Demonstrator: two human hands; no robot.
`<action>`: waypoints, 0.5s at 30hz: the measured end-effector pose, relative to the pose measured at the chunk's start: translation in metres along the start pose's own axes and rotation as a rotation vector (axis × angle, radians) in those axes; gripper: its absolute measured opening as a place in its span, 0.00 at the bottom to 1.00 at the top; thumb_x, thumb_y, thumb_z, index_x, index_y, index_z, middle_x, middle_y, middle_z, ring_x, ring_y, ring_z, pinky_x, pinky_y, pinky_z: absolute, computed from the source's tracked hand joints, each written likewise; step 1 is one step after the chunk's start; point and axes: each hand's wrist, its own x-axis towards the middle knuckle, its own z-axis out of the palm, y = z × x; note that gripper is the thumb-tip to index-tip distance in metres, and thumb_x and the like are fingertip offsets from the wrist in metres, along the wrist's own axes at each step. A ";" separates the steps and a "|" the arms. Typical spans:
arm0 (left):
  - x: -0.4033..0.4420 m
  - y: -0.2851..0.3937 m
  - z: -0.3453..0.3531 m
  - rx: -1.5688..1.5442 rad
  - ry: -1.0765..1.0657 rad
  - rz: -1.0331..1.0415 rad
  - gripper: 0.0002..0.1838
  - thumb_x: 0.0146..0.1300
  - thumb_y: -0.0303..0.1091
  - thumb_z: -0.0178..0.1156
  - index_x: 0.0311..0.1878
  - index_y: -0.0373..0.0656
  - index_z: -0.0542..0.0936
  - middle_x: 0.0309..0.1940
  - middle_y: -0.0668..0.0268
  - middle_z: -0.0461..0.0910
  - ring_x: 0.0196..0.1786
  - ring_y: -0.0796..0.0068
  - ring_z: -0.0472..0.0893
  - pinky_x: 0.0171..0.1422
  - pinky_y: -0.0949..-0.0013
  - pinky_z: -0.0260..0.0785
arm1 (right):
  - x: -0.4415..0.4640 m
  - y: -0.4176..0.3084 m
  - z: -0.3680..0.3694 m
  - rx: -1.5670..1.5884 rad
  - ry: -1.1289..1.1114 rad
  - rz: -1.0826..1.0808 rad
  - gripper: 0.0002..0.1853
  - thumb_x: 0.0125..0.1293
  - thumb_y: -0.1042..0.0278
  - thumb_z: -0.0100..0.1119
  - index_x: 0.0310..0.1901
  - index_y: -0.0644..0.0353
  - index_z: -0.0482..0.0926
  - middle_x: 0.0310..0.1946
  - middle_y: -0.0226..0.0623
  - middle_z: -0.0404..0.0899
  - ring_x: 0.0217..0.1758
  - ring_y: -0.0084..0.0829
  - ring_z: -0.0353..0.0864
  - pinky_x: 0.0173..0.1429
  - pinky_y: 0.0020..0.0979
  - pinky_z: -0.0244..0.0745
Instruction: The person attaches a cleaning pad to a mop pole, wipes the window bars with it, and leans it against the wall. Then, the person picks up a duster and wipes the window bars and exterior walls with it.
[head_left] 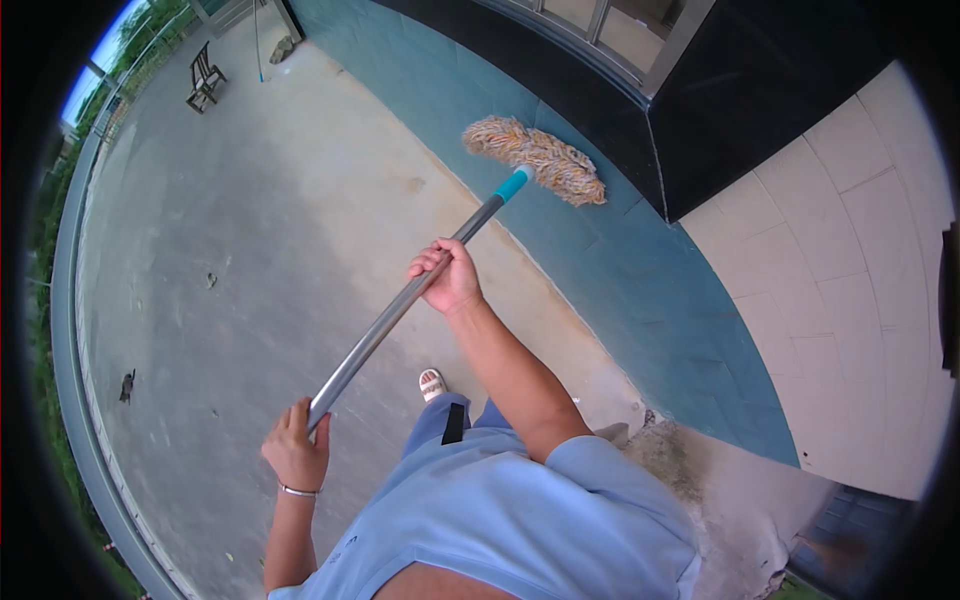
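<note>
A mop (pixel 372 340) with a long silver pole slants across the head view. My left hand (pixel 297 447) is closed round the pole's lower-left end, with a bracelet on the wrist. Farther up the pole, my right hand (pixel 447 276) wraps round it with its fingers curled. Beyond that hand a teal collar (pixel 513 185) joins the pole to the shaggy beige mop head (pixel 535 158). The mop head is raised against the blue-green tiled wall band (pixel 600 265), just below a black band. Whether it presses on the tiles I cannot tell.
Grey concrete floor (pixel 270 260) stretches left to a low parapet (pixel 72 330). A wooden chair (pixel 204 78) stands far back, near a thin pole (pixel 259 45) and a stone (pixel 284 50). A window (pixel 610 25) and black wall corner (pixel 668 212) are upper right. Dark debris (pixel 127 385) lies left.
</note>
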 end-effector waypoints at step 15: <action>0.049 -0.078 0.106 -0.830 -1.036 -0.131 0.17 0.50 0.45 0.68 0.30 0.39 0.81 0.12 0.70 0.69 0.17 0.81 0.67 0.22 0.73 0.58 | -0.120 0.000 -0.066 -0.279 0.487 -0.535 0.04 0.58 0.72 0.49 0.28 0.62 0.68 0.25 0.37 0.70 0.33 0.33 0.72 0.49 0.43 0.71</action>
